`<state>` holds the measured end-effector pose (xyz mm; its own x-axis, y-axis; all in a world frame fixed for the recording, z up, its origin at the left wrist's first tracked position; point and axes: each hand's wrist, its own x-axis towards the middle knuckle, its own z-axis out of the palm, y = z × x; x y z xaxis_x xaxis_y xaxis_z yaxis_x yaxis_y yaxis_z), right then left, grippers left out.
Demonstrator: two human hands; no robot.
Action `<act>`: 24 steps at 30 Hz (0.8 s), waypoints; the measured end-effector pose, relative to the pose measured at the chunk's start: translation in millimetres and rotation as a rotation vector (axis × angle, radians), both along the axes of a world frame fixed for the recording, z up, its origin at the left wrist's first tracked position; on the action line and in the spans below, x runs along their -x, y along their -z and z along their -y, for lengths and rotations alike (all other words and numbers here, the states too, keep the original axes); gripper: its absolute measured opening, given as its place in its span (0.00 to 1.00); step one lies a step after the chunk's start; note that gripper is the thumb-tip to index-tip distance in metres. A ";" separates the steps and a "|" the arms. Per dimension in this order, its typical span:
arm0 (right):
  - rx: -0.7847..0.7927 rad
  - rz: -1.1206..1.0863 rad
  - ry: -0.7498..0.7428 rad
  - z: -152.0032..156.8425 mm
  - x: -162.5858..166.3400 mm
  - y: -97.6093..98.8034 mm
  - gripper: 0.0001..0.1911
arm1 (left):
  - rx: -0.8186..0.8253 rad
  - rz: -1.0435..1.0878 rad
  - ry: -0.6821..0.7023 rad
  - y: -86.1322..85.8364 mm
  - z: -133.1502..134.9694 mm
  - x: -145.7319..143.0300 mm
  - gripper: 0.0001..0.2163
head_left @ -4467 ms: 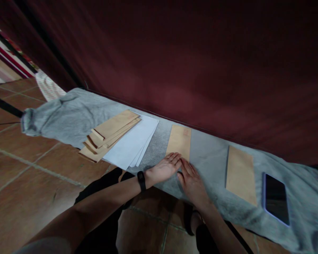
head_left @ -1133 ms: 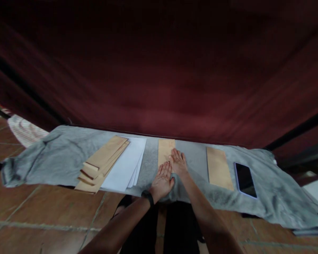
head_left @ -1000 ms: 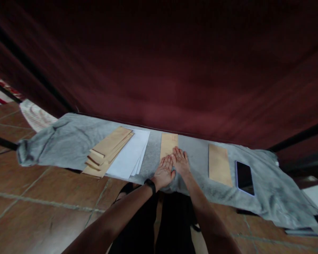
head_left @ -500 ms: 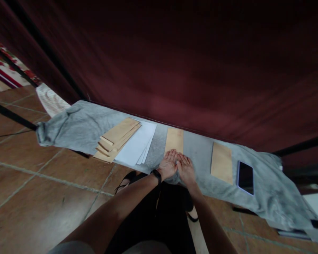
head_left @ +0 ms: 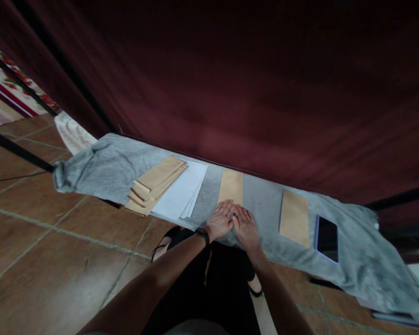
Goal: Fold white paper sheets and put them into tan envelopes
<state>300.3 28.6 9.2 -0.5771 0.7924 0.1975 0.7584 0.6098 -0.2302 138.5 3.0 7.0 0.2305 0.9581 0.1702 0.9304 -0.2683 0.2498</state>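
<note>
My left hand (head_left: 219, 221) lies flat, fingers stretched out, on the near end of a brown paper envelope (head_left: 231, 186). Beside it, my right hand (head_left: 245, 226) also rests flat on the envelope's near end, its fingers extended. The two hands touch or nearly touch at the thumbs, and they hide the envelope's lower part. To the left, white sheets of paper (head_left: 181, 188) lie partly under a fanned stack of brown envelopes (head_left: 162, 174). Another brown envelope (head_left: 294, 217) lies by itself to the right of my hands.
A grey cloth (head_left: 104, 160) covers the narrow bench. A phone (head_left: 327, 238) in a light purple case lies at the right. Dark red fabric (head_left: 230, 107) hangs behind the bench, and black bars (head_left: 21, 151) frame both ends. Tiled floor (head_left: 56, 260) shows below.
My hands have flattened a little more over the near end of the envelope. The whole view has shifted slightly; the papers and phone keep their places on the cloth.
</note>
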 end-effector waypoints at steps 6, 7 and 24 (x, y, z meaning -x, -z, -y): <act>0.010 -0.027 -0.006 1.7 -2.2 2.9 0.27 | 0.020 -0.021 0.012 -2.4 -0.6 5.2 0.28; 0.010 -0.026 -0.013 2.5 -3.1 2.9 0.27 | 0.025 -0.023 0.018 -3.2 -0.8 5.5 0.29; 0.022 -0.039 0.073 12.8 -6.1 -2.7 0.26 | -0.017 -0.105 -0.008 1.5 2.5 9.5 0.28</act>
<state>306.5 15.8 11.8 -0.5098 0.8366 0.2006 0.7907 0.5475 -0.2738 129.0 0.5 5.5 0.2405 0.9570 0.1620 0.9532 -0.2643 0.1466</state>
